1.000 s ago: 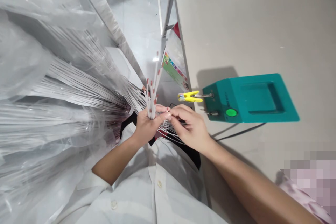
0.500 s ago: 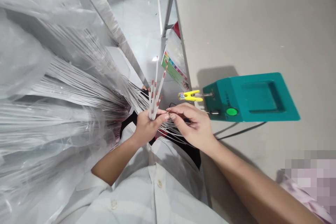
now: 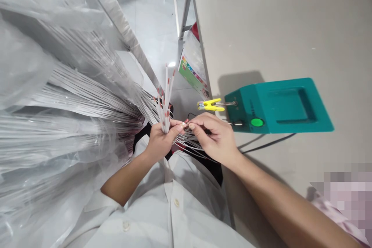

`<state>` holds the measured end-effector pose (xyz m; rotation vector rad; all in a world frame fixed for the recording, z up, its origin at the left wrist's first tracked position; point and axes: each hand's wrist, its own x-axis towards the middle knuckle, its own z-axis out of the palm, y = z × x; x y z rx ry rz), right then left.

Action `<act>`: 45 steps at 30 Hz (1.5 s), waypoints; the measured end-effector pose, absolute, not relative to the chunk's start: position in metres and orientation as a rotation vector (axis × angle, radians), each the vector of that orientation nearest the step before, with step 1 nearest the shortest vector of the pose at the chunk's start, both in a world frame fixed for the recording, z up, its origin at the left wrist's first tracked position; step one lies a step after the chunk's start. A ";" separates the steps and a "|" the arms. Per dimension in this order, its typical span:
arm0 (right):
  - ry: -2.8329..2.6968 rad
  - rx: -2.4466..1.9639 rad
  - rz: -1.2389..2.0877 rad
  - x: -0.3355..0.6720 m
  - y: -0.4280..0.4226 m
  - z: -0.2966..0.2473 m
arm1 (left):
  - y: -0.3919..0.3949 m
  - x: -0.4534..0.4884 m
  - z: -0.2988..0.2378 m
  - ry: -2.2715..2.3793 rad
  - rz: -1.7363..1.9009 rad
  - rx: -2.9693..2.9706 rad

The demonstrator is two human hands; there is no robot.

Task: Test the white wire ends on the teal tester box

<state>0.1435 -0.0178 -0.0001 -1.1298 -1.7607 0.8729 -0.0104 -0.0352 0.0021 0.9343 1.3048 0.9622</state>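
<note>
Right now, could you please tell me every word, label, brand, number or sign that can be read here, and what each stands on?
Nothing reads clearly enough to quote.
Packaging beyond the edge of the table: characters on a multicoloured band, too blurred to read.
Teal device: dark lettering near the green button, too small to read.
White wires in the left hand: no lettering can be made out.

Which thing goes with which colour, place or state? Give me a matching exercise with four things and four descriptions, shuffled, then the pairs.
Things:
1. Clip
2. Machine's button
3. Left hand
4. Cable

Descriptions:
A. black, beside the teal machine
B. gripping white wires
C. yellow
D. green

Pairs: 1-C, 2-D, 3-B, 4-A
</note>
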 end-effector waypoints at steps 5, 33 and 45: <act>-1.749 -1.165 0.845 0.146 -0.020 0.001 | -0.031 -0.013 0.010 1.357 0.939 0.977; -0.897 -0.926 1.928 0.139 -0.018 -0.008 | -0.034 -0.012 -0.008 0.897 0.859 0.523; -1.674 -1.215 0.870 0.139 -0.024 -0.006 | -0.039 -0.007 -0.009 1.101 0.954 0.579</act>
